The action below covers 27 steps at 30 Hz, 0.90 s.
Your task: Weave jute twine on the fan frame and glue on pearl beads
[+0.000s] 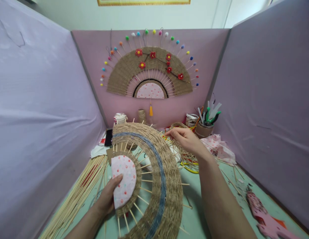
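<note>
A half-round woven fan (170,172) of tan twine with a blue band stands tilted before me, its thin sticks spreading out from a small core. That core carries a white half-disc with pink dots (128,179). My left hand (111,194) grips the fan by this half-disc, thumb on the front and the other fingers hidden behind. At the fan's upper right edge is my right hand (183,137), thumb and forefinger pinched together. What lies between those fingertips is too small to make out. Stick ends (185,184) poke out past the fan's outer rim.
A finished fan (121,74) with red flowers and coloured pompoms hangs on the back panel. Long thin sticks (77,189) lie at left. Loose twine (188,154), a twine spool (141,116) and a tool pot (204,128) stand behind. A pink tool (265,215) lies right.
</note>
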Available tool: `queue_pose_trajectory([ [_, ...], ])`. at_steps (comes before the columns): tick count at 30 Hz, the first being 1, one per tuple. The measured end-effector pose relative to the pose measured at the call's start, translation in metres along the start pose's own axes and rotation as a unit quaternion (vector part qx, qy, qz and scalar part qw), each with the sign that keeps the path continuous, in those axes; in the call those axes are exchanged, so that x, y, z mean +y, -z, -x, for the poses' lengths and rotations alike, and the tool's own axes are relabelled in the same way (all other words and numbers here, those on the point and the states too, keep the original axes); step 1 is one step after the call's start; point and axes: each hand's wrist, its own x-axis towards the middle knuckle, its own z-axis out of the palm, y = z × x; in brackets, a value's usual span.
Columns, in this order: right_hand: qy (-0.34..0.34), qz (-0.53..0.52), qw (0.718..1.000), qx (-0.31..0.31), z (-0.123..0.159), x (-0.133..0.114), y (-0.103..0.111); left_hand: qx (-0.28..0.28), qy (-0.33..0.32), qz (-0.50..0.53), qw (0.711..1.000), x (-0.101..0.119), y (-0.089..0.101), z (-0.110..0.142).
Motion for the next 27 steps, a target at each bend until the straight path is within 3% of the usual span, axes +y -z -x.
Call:
queue_pose_trajectory([
  [11, -0.004, -0.086, 0.994, -0.070, -0.004, 0.022, -0.013, 0.019, -0.012, 0.014, 1.000, 0.000, -0.001, -0.001],
  [27, 0.028, 0.025, 0.999, 0.004, -0.003, 0.006, -0.012, 0.063, -0.086, 0.037, 0.994, -0.001, -0.003, -0.006],
])
